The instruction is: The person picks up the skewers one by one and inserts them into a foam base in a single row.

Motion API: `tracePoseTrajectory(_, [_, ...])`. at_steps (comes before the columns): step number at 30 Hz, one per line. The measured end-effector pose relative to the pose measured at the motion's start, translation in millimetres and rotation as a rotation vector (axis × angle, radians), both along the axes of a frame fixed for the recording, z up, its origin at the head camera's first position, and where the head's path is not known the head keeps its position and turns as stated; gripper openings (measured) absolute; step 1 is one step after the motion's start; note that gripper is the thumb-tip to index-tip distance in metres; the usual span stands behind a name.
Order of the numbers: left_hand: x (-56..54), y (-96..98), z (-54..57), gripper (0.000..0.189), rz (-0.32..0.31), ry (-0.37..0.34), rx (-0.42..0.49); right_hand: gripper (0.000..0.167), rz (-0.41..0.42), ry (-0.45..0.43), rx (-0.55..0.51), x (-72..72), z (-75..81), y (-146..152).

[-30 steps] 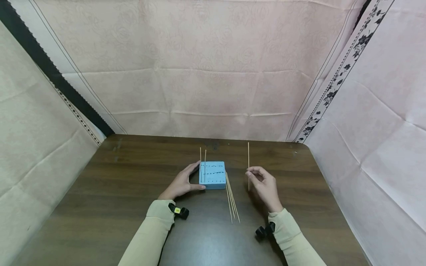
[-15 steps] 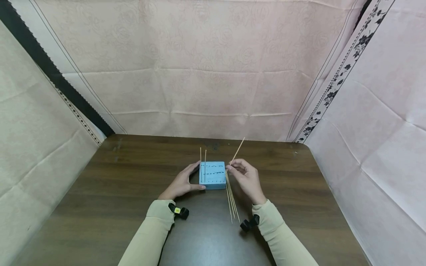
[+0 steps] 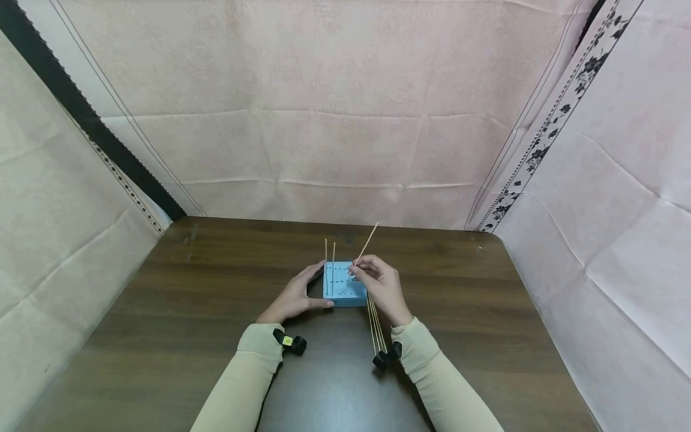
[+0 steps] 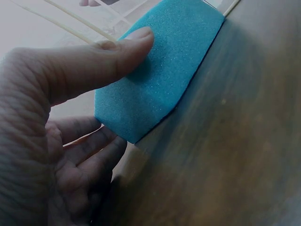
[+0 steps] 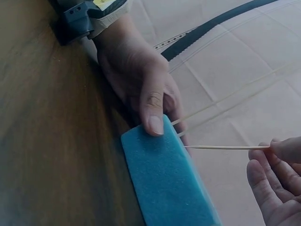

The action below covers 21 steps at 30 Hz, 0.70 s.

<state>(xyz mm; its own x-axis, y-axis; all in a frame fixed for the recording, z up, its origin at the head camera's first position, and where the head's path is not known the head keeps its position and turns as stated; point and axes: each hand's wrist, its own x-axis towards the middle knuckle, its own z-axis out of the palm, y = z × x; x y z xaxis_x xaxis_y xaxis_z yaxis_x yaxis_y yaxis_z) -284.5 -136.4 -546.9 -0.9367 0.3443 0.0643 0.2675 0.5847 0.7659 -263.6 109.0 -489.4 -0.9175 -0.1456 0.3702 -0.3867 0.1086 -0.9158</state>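
Note:
A light-blue foam block (image 3: 340, 294) with rows of small holes in its top sits on the table. My left hand (image 3: 294, 297) grips its left side, thumb across the front face, also plain in the left wrist view on the blue block (image 4: 174, 52). Two thin wooden skewers (image 3: 333, 258) stand upright near the block's left edge. Over the block's right part, my right hand (image 3: 379, 284) pinches another skewer (image 3: 368, 241), tilted up to the right. In the right wrist view this skewer (image 5: 225, 147) reaches the block's top edge; whether its tip is inside a hole I cannot tell.
Several loose skewers (image 3: 375, 327) lie on the brown wooden table (image 3: 227, 354) right of the block, partly under my right wrist and its black camera (image 3: 381, 360). Pale patterned cloth (image 3: 335, 144) hangs behind the table and at both sides.
My right hand has moved left from beside the block to above it, carrying the skewer, which went from upright to tilted. The left hand and block have stayed in place.

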Motion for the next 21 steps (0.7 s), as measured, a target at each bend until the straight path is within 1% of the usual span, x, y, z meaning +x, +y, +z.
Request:
tracePoseTrajectory(6, [-0.2,0.2,-0.2,0.111,-0.002,0.006,0.0,0.01,0.001,-0.003,0.025,-0.2,-1.0,-1.4])
tracePoseTrajectory(14, [-1.0,0.3,-0.2,0.112,-0.009,0.014,0.0,0.011,-0.048,0.063,0.048,-5.0,-4.0,1.6])
tracePoseTrajectory(17, [-1.0,0.2,-0.4,0.112,-0.01,0.022,0.005,0.011,-0.028,0.074,0.047,-4.9,-4.0,2.2])
tracePoseTrajectory(21, [-1.0,-0.1,-0.1,0.112,-0.015,0.028,0.012,0.01,0.012,0.105,0.083,-2.2,-1.5,1.3])
